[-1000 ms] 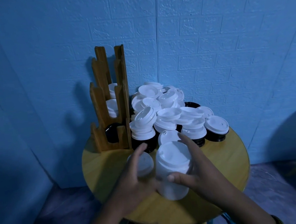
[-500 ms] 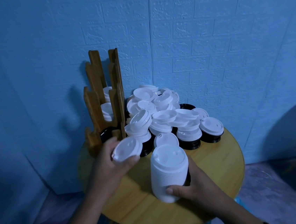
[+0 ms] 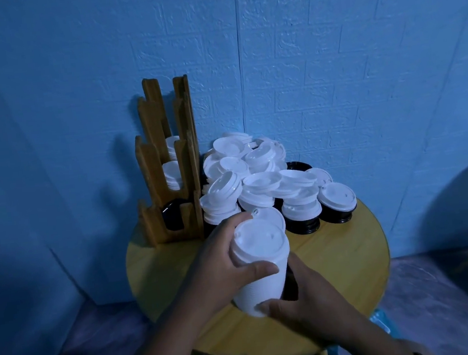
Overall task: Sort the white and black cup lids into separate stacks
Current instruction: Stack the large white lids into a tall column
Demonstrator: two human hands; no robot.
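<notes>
Rack (image 3: 148,172) holds white lids (image 3: 172,175) above black lids (image 3: 173,216); hands (image 3: 216,268) (image 3: 306,304) grip white stack (image 3: 262,278).

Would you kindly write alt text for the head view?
The left hand and right hand grip a tall white lid stack on a round table. Behind stand a mixed lid pile and a wooden rack.

A round yellow table (image 3: 339,253) is seen at lower centre. A stepped wooden rack (image 3: 187,165) is set at its left rear, backed by a blue brick-textured wall (image 3: 329,51).
</notes>
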